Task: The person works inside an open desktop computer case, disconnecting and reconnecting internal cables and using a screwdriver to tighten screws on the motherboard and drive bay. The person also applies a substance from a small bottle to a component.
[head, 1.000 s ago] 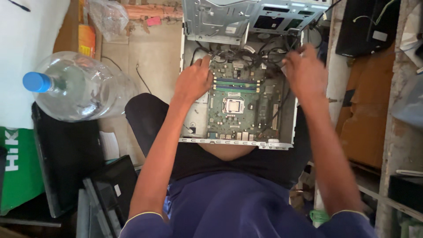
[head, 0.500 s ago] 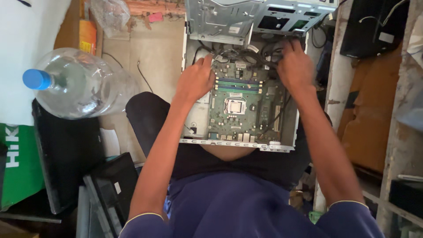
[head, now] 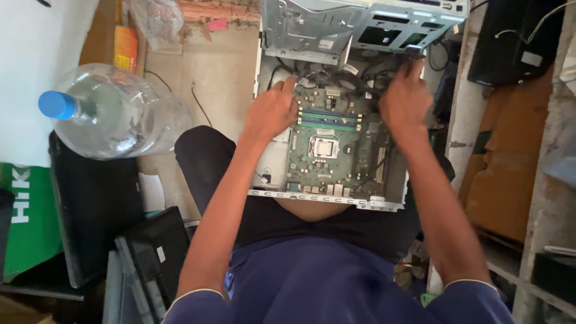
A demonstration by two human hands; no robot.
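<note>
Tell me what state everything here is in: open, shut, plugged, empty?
Computer case: open, side panel off, resting on the person's lap.
Motherboard: mounted inside, exposed.
Processor socket: uncovered, no cooler on it.
Memory slots: appear empty.
Drive cage: swung up at the far end.
Black cables: loose, bunched at the far end.
Water bottle: capped, lying on its side.
Left hand: on the board's edge.
Right hand: fingers in the cables.
</note>
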